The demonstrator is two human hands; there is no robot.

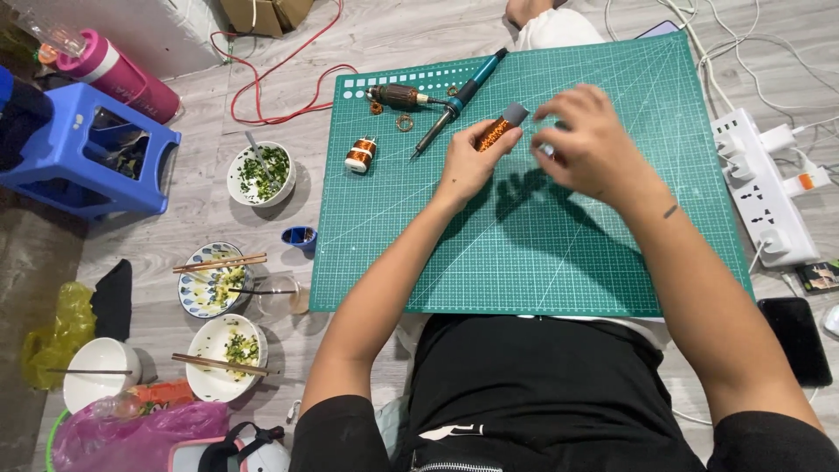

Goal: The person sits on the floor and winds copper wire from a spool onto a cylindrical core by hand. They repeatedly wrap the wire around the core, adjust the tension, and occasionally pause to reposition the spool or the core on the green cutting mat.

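Observation:
My left hand (469,162) grips a small grey bar wound with copper wire (499,128), holding it tilted above the green cutting mat (524,253). My right hand (590,144) hovers just right of the bar with fingers curled; something small seems pinched in them, but I cannot make it out. On the mat's far side lie a soldering iron with a teal handle (461,94), a motor rotor (398,96), a spool of copper wire (360,154) and two small copper coils (404,122).
Bowls with chopsticks (218,280) and food scraps sit on the floor left of the mat, beside a blue plastic stool (83,157) and a pink bottle (122,74). A white power strip (765,188) and a black phone (797,336) lie to the right. Red cable (262,83) loops at the back.

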